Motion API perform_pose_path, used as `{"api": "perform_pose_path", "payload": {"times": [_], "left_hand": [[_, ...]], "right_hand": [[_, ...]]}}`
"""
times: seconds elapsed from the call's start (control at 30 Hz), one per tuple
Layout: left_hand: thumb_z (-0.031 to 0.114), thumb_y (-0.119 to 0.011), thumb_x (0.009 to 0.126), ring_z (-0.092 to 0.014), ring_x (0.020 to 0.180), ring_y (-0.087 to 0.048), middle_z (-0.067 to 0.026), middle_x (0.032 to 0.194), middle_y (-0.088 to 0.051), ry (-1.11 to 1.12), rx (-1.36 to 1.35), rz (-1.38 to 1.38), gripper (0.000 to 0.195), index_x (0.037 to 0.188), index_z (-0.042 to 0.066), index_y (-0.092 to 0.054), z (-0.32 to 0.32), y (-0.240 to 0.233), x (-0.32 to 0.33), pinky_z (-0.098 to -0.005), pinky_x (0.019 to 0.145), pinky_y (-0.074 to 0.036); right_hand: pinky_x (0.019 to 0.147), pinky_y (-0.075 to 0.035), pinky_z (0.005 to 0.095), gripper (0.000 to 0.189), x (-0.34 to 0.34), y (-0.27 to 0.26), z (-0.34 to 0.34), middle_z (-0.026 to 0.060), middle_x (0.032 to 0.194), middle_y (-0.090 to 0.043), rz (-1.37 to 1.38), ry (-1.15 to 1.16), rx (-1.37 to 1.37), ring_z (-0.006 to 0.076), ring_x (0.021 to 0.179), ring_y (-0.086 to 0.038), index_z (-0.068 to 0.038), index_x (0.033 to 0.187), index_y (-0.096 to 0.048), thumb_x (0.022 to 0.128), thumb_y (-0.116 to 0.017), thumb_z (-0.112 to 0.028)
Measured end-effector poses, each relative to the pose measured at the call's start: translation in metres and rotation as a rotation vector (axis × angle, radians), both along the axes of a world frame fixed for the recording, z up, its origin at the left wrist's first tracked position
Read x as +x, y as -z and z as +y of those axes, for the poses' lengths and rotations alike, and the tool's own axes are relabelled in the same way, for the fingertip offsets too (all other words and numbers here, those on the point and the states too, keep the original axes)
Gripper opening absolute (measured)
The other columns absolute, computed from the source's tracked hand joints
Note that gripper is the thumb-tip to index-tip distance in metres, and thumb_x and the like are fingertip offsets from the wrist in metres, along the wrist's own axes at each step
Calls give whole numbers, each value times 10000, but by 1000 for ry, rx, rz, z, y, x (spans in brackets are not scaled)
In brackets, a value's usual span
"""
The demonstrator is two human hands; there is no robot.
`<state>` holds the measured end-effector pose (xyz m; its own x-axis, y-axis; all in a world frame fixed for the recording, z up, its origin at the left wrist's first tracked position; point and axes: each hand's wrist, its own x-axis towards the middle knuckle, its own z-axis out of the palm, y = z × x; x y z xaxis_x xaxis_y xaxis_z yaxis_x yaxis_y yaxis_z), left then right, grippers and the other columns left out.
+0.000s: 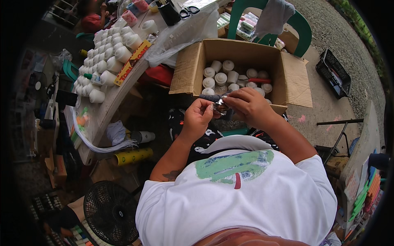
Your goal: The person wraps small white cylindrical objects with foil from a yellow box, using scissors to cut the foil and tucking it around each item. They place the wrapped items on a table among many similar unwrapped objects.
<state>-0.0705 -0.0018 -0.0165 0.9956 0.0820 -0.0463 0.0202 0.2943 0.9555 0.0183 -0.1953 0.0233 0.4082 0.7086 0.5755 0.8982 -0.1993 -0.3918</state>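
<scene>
My left hand (198, 118) and my right hand (254, 107) meet above my lap, in front of an open cardboard box (241, 49). Between their fingertips is a crumpled piece of silver foil (220, 107) with something brownish showing in it; its contents are too small to tell. A dark grey fuzzy strip (210, 97) lies just beyond the foil, partly hidden by my fingers. Inside the box stand and lie several white lidded plastic containers (221, 78). Among them rests a tool with a red handle (261, 80).
On the table (140, 72) at left, white containers (108, 53) sit in rows beside a Toblerone box (133, 63). Scissors (189, 11) lie farther back. A green plastic chair (303, 33) stands behind the cardboard box, a black crate (334, 73) at right, a fan (110, 212) at lower left.
</scene>
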Motion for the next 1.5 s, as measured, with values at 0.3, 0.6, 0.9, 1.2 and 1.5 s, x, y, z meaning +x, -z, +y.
{"api": "perform_pose_path", "payload": {"times": [0.3,0.6,0.9,1.2,1.5], "left_hand": [[71,-501,961,-121,806,-635,-86,943,-611,48,31,-17,119,1022,-30,-514,3,3,-1,-284,780,-565],[107,-497,969,-184,891,-639,-112,1011,-613,41,-273,139,183,1108,-12,-493,4,-3,3,-339,835,-555],[8,-596,882,-198,1071,-564,-143,1180,-522,57,-404,163,415,1242,1,-390,-2,-6,4,-354,948,-491],[-75,-577,842,-176,972,-589,-116,1092,-566,3,-363,147,442,1237,35,-415,1,2,5,-323,883,-502],[-93,-571,835,-159,909,-608,-114,1019,-609,-7,-307,135,430,1222,27,-429,6,5,4,-290,790,-508]], "right_hand": [[678,-489,301,142,-7,20,7,77,926,-614,530,70,122,191,791,-603,-37,982,-632,847,-641,-83],[655,-477,226,206,-7,43,11,25,825,-631,1363,68,291,76,703,-572,16,1002,-613,931,-601,-177],[665,-512,230,176,-10,42,15,54,881,-644,1362,138,373,95,715,-621,17,1000,-579,938,-587,-147],[680,-527,251,179,-2,51,11,63,866,-637,1661,22,450,118,724,-631,6,1011,-565,947,-568,-160],[743,-529,277,255,-10,42,9,84,951,-646,1185,39,318,158,819,-637,9,1153,-566,934,-574,-120]]}}
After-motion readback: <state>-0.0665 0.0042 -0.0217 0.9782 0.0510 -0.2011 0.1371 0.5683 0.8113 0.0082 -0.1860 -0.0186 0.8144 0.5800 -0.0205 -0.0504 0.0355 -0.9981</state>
